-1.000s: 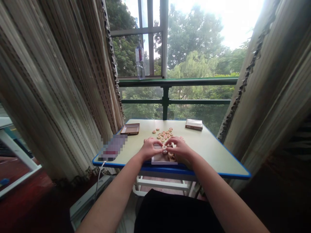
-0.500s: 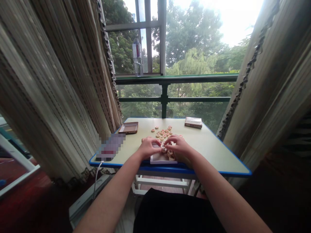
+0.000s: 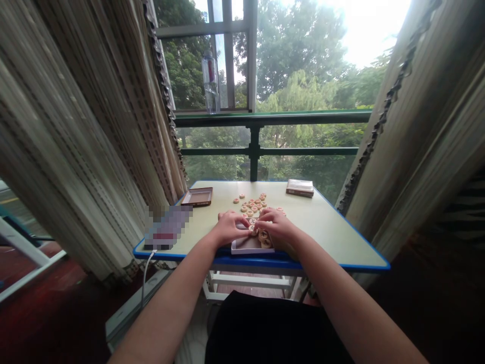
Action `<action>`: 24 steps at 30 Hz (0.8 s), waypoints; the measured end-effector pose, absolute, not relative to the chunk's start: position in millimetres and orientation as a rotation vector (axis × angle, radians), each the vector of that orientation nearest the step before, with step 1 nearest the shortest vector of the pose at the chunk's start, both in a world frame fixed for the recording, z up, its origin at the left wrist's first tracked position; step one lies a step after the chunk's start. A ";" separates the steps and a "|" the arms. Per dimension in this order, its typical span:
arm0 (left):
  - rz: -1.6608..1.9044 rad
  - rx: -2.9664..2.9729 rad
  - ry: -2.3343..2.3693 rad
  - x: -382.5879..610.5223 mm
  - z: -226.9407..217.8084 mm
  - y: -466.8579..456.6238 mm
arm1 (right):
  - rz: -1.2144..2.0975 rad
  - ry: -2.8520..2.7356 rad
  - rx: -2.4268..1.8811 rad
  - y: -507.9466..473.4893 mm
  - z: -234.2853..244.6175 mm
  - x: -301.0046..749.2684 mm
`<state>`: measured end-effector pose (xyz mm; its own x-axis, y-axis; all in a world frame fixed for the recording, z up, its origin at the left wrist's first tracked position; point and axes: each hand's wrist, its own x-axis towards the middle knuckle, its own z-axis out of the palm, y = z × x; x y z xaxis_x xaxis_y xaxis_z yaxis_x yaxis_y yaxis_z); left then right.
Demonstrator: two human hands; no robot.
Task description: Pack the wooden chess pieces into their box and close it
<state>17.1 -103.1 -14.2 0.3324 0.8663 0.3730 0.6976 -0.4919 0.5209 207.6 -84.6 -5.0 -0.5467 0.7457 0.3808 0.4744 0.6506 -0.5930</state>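
Over a shallow white box tray (image 3: 242, 249) at the near table edge, my two hands meet. The thumb and fingers of my left hand (image 3: 229, 227) are closed on a round xiangqi piece (image 3: 252, 229). My right hand (image 3: 279, 226) comes in from the other side, its thumb and fingertips pinched at the same small pieces; its fingers partly hide them. More xiangqi pieces (image 3: 265, 241) lie in the right part of the tray, under my right hand. Just beyond my hands, several loose pieces (image 3: 254, 204) are scattered on the tabletop.
A brown box lid (image 3: 197, 197) lies at the table's back left, with a blurred phone-like device (image 3: 166, 230) on a white cable (image 3: 145, 275) nearer. A small box (image 3: 299, 187) sits at the back right. A bottle (image 3: 210, 83) stands on the green railing (image 3: 303, 118). Curtains hang on both sides.
The view has shifted slightly, so the table sits a little higher and further left. Both hands stay together over the tray, with only small finger movement at the pieces.
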 end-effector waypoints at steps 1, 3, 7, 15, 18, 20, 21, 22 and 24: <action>0.903 2.335 1.403 17.1 -14.4 -102.9 | 0.569 -2.252 -0.944 -84.8 -4.9 207.6; 0.892 2.340 1.402 17.1 -14.2 -102.9 | 0.568 -2.257 -0.950 -85.2 -4.5 207.6; 0.904 2.340 1.412 16.5 -12.0 -104.6 | 0.573 -2.255 -0.947 -84.3 -4.0 207.5; 0.983 2.258 1.425 15.3 -11.0 -105.0 | 0.590 -2.192 -0.968 -85.0 -4.5 208.0; 1.049 2.161 1.509 14.8 -6.7 -98.9 | 0.624 -2.104 -0.969 -84.3 -3.8 208.1; 1.060 2.102 1.578 14.0 0.2 -92.2 | 0.680 -2.060 -0.957 -80.3 0.1 207.4; 1.060 2.085 1.605 13.7 4.6 -88.1 | 0.706 -2.048 -0.954 -76.9 3.6 206.7; 1.059 2.078 1.624 13.4 9.2 -83.4 | 0.724 -2.041 -0.954 -72.7 8.1 205.7; 1.064 2.102 1.628 13.4 18.2 -72.3 | 0.734 -2.038 -0.960 -62.0 19.5 203.5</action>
<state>13.4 -72.3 18.2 0.0952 0.9205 0.3790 0.7162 -0.3277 0.6161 203.5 -62.0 19.5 -0.4348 0.8144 0.3844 0.3820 0.5533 -0.7402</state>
